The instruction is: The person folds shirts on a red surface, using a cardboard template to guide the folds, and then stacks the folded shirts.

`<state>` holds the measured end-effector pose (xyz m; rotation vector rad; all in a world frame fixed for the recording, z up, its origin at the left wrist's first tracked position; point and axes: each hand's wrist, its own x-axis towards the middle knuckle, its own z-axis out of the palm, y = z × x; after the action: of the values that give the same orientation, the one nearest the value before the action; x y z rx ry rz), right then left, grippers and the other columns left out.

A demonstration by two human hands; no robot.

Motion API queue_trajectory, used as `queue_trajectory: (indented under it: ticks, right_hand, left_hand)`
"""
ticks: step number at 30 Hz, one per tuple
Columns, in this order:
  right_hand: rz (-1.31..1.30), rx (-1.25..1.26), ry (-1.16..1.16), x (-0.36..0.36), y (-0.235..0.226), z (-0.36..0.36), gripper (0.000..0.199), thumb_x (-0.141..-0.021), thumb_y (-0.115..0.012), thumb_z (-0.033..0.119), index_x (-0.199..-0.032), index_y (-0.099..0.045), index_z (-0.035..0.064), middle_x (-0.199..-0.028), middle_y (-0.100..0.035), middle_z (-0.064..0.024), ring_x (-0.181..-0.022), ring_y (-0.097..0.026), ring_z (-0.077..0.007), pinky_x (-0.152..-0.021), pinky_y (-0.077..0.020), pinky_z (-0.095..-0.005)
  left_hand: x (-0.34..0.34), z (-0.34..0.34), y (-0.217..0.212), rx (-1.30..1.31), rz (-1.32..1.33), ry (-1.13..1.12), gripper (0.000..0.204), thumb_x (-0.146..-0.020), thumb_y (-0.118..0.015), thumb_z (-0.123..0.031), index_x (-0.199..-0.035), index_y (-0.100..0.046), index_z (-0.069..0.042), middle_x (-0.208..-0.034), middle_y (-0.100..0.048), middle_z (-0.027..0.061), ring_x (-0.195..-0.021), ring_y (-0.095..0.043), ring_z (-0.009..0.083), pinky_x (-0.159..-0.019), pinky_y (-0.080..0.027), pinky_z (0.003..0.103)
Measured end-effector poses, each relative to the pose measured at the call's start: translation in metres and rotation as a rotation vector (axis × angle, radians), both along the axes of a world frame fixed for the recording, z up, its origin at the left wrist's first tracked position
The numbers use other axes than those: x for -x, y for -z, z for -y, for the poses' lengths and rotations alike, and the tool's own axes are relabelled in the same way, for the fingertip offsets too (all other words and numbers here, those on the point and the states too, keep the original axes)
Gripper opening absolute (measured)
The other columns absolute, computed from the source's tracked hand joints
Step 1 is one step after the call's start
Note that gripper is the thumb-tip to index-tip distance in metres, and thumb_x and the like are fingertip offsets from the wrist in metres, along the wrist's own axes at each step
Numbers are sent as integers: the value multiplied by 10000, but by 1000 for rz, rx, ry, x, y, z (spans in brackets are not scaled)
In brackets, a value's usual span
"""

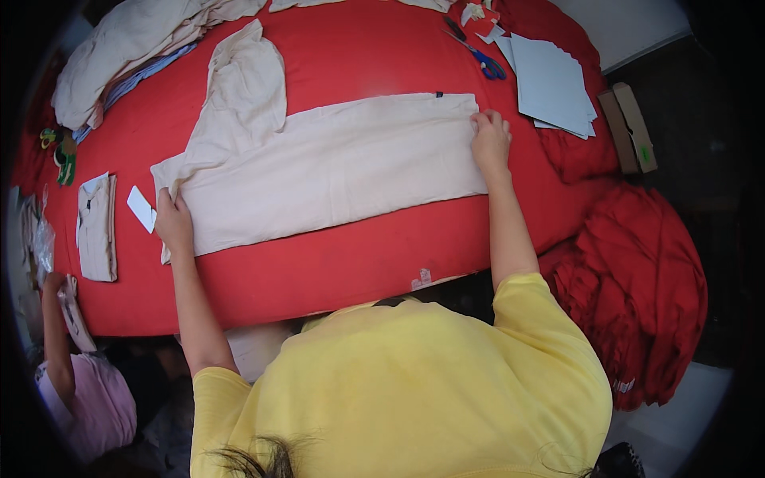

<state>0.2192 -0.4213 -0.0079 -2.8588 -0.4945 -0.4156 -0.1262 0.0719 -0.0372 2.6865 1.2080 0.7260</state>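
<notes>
Pink top on a co-worker (92, 406), far L & nearer than the wearer's L hand (174, 223); co-worker's hand (54, 280) is up by the surface's L edge, just below a clear plastic bag (45, 243). Green tape dispenser (65, 165) is well L of L hand & a bit beyond it. Folded cream garment (97, 227) lies L of L hand, approx level w/ it. White card (142, 209) is btwn that & L hand, right beside the fingers. Cream fabric heap (135, 56) is well beyond L hand, off to L.

L hand grasps L end of the big cream garment (343, 167), which lies flat on the red surface (343, 279), stretching btwn both hands. Its sleeve (243, 95) sticks out beyond L hand, a bit R. Small dark tag (439, 95) on far edge, just L of & beyond R hand (492, 143).

R hand: fingers bent at garment's R end; can't tell if pinching or just pressing. Blue-handled scissors (484, 64) lie beyond R hand; white sheets (554, 84) beyond & R. Cardboard box (628, 127) further R. Red cloth heap (641, 295) R of & nearer than R hand.
</notes>
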Motion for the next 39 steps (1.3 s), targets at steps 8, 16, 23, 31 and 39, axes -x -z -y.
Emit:
queue_trajectory:
  ticks: [8, 16, 23, 31, 39]
  right_hand:
    - [13, 164, 17, 38, 37, -22, 652, -942, -429, 535, -1484, -313, 189, -1550, -243, -130, -1437, -195, -321, -1139, -121, -569]
    - [1, 35, -118, 38, -10, -115, 565, -908, -582, 322, -1417, -416, 141, -1505, -312, -184, -1414, -222, -382, -1146, -169, -512]
    - [66, 82, -1062, 36, -32, -411, 568, -834, -547, 6, -1373, -463, 162, -1500, -341, -125, -1408, -265, -339, -1128, -262, -483]
    - [-13, 562, -773, -52, -60, -500, 463, -810, -619, 215, -1271, -584, 195, -1274, -548, -97, -1220, -490, -318, -1084, -273, -591]
    - [-377, -115, -1297, 5, -175, -338, 222, -730, -632, 156, -844, -507, 12, -762, -549, -91, -725, -548, -251, -830, -447, -405]
  left_hand:
    - [0, -1, 3, -27, 22, -63, 254, -952, -520, -302, -969, -539, -49, -780, -627, 218, -731, -612, 438, -611, -467, 516]
    - [-1, -3, -19, 104, -5, -17, 222, -924, -560, -244, -936, -538, -23, -842, -635, 198, -759, -605, 431, -631, -472, 491]
    - [0, -17, -18, 115, 225, 220, 211, -859, -585, -45, -1064, -567, 1, -979, -595, 174, -883, -594, 387, -754, -480, 456]
    - [-1, -24, -8, 348, 376, 208, 185, -827, -611, -28, -1010, -581, -16, -976, -584, 140, -887, -581, 343, -735, -463, 387]
    - [3, -21, -6, 265, 411, 197, 192, -768, -527, 63, -937, -508, -27, -955, -558, 107, -836, -560, 320, -714, -451, 363]
